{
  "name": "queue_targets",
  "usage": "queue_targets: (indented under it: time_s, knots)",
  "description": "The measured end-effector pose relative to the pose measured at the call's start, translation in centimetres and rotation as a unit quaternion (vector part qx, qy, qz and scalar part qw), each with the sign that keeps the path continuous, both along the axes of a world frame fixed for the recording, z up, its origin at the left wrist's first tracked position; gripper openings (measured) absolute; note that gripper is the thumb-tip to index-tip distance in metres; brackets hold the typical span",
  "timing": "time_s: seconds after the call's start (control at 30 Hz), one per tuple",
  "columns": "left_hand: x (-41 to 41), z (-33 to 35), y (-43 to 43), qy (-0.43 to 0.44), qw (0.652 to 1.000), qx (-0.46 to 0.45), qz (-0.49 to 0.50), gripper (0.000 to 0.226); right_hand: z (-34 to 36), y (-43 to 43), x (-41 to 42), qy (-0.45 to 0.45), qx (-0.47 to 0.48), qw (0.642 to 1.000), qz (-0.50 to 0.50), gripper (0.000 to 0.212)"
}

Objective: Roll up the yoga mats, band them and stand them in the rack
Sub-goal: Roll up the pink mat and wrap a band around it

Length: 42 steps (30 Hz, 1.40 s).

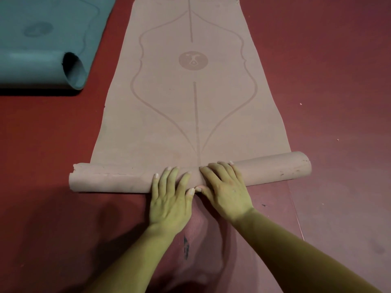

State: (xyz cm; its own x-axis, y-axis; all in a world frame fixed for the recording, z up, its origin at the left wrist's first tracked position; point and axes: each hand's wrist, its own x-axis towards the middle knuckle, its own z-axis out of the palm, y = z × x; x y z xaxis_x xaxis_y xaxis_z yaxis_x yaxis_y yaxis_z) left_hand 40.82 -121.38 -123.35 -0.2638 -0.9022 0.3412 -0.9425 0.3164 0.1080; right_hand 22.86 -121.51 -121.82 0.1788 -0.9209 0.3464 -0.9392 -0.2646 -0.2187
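Pink mat [190,115] partly rolled up on the red floor [338,81].
Both hands press on the middle of the near roll [275,170], left hand [169,199] just beside right hand [226,193], fingers [164,178] straight and a little apart. A teal mat [42,39] lies far left, its near end curled.

The bare left grip [171,199] is lying palm-down, its fingers [164,180] straight, slightly spread and pointing forward. The bare right grip [226,193] is lying flat just beside it, angling a little to the left. Their thumb tips are nearly meeting between them. The left forearm [135,256] and right forearm [296,250] are reaching forward, bare, converging towards the wrists.
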Motion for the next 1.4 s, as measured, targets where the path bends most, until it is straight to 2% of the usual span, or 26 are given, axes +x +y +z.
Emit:
queue_targets:
  time_s: [0.27, 0.4, 0.53, 0.67, 0.87, 1.0, 1.17, 1.4]
  knots:
    - [-0.3, 0.5, -2.0, 0.003, 1.0, 0.023, 0.011, 0.037, 0.3, -0.3, -0.4, 0.0, 0.004, 1.0, 0.003, 0.059]
    - [-0.5, 1.1, -3.1, 0.001, 1.0, 0.028, 0.012, 0.036, -0.1, -1.4, -0.7, 0.001, -0.015, 1.0, 0.01, 0.05]
    - [-0.7, 0.4, -2.5, -0.001, 1.0, -0.001, 0.018, 0.036, -0.3, -1.9, -0.7, -0.014, -0.025, 1.0, 0.007, 0.048]
    - [-1.1, 0.0, -2.8, -0.001, 1.0, 0.008, 0.021, 0.035, -0.1, -2.6, -0.7, -0.015, -0.016, 1.0, 0.006, 0.047]
    - [-1.5, 0.8, -4.6, -0.013, 0.999, 0.03, 0.035, 0.035, 0.1, -3.2, -1.7, 0.001, -0.011, 0.999, 0.04, 0.059]
    - [-1.8, 1.3, -5.7, -0.023, 0.998, 0.035, 0.038, 0.035, -0.1, -4.1, -2.0, 0.023, -0.021, 0.998, 0.051, 0.051]
    - [-1.4, 0.7, -5.1, -0.023, 0.999, 0.002, 0.037, 0.036, 0.1, -5.1, -2.0, -0.003, -0.005, 0.999, 0.046, 0.047]
    - [-2.0, 1.3, -6.9, -0.036, 0.997, 0.042, 0.046, 0.037, 0.8, -6.8, -2.7, 0.009, 0.012, 0.997, 0.076, 0.054]
